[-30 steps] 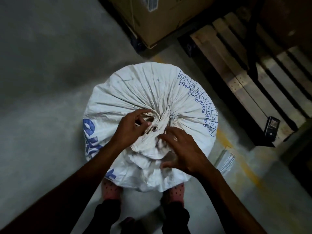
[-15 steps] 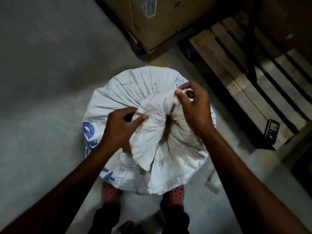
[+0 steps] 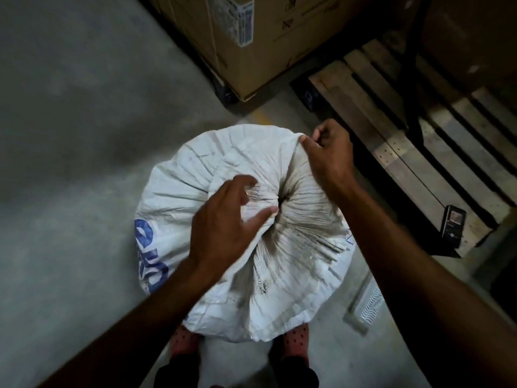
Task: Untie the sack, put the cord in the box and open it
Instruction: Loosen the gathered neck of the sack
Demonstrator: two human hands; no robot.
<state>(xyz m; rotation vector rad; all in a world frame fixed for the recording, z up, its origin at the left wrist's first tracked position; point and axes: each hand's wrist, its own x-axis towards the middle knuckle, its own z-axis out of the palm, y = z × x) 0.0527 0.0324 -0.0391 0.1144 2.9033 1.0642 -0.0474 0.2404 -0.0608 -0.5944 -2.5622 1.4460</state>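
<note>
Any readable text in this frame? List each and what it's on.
Nothing reads cleanly.
Sack: big blue letters down its left side, partly hidden by the left hand's arm; no whole word shows.
Sack, right edge: small blue marks, too little shows.
Cardboard box: white label, print too small and blurred.
Box: dark handling symbols, no words readable.
Device on the pallet: screen unreadable.

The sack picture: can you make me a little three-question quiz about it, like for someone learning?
1. True or false: the right hand pinches the white sack at its far edge.
2. What lies on the wooden pallet's near corner? A) phone B) cup C) glove
3. What colour is the sack's lettering?

Key: 1 true; 2 A, the phone; 3 blue.
</note>
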